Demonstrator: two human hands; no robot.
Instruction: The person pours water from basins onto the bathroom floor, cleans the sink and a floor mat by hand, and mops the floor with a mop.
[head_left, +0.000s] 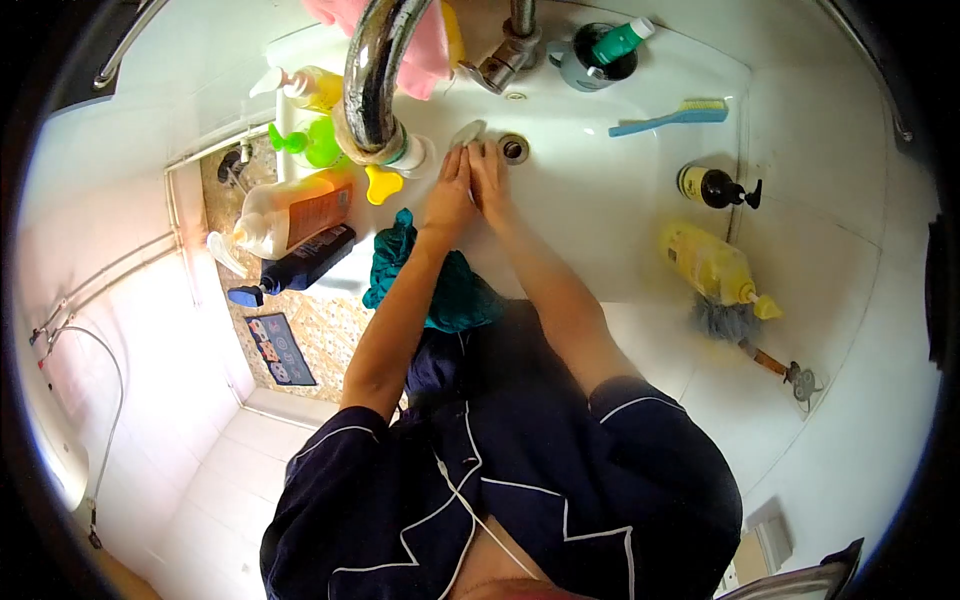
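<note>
My left hand (453, 197) and my right hand (487, 180) are side by side and touching, low in the white sink (570, 215). Their fingers point away from me and are pressed together around a pale, whitish thing (467, 133), which shows just past the fingertips; its kind is too unclear to name. Right of my fingers lies the round drain (513, 150). A chrome faucet (372, 90) with a white nozzle curves down left of my hands. Beneath my left forearm, a dark teal cloth (455, 290) drapes over the sink's front edge.
Left stand a green-capped bottle (322, 142), a large clear bottle (290, 215) and a dark bottle (310, 258). A pink cloth (425, 60) hangs behind the faucet. Rightward are a cup (580, 68) with a green tube, a blue brush (670, 118), a pump bottle (708, 186) and a yellow bottle (710, 262).
</note>
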